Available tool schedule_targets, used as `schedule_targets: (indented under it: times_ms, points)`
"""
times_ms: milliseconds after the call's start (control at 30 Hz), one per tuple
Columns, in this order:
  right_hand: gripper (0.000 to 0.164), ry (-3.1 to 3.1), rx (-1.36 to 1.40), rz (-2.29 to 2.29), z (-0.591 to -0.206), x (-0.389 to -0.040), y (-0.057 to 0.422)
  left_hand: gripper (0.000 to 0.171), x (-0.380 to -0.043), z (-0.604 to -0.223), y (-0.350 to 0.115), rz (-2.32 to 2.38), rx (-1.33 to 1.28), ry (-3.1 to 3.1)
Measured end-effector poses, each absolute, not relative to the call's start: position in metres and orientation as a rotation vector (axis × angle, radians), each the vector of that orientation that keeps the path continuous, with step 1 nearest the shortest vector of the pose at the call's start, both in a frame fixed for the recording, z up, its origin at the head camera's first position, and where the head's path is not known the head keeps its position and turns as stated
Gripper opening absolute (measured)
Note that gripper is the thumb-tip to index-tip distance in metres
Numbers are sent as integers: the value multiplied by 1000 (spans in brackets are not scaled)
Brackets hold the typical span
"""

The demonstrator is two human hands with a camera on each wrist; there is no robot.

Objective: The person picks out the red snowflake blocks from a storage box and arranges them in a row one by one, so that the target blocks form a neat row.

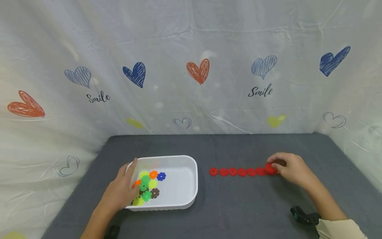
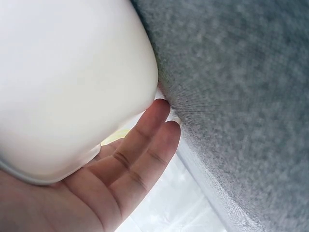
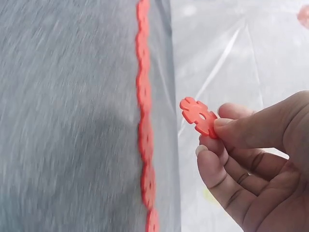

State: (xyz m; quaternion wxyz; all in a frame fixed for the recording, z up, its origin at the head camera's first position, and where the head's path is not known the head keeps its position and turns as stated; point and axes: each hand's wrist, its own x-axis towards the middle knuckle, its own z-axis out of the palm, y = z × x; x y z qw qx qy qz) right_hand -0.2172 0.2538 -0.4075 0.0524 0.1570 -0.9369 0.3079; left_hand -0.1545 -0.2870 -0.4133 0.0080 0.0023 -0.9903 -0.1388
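My left hand [image 1: 117, 192] grips the left side of a white plastic tray [image 1: 177, 186]. Its thumb is over the rim, and in the left wrist view the fingers [image 2: 145, 145] lie along the tray's outer wall. Flower-shaped discs [image 1: 145, 186] in green, yellow, orange, blue and brown lie in the tray's left part. Between thumb and fingertips, my right hand [image 1: 293, 168] pinches a red flower-shaped disc [image 3: 194, 114]. That disc is raised above the right end of a straight row of red discs [image 1: 242, 172] on the cloth.
Dark grey cloth [image 1: 232, 205] covers the table. Behind it hangs a pale curtain [image 1: 167, 43] printed with hearts and "Smile". A black strap device [image 1: 304, 216] is at the right wrist.
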Motion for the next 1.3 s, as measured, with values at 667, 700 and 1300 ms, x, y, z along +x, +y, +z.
schedule_targets:
  times_ms: [667, 700, 1300]
  points:
    - [18, -2893, 185, 805, -414, -216, 326, 92, -157, -413, -286, -411, -1, -3088]
    - [18, -2892, 171, 805, -416, -217, 328, 92, -157, -412, -286, -413, -1, -3089]
    - [15, -2850, 106, 775, -435, -224, 328, 92, -156, -413, -289, -409, 3, -3092]
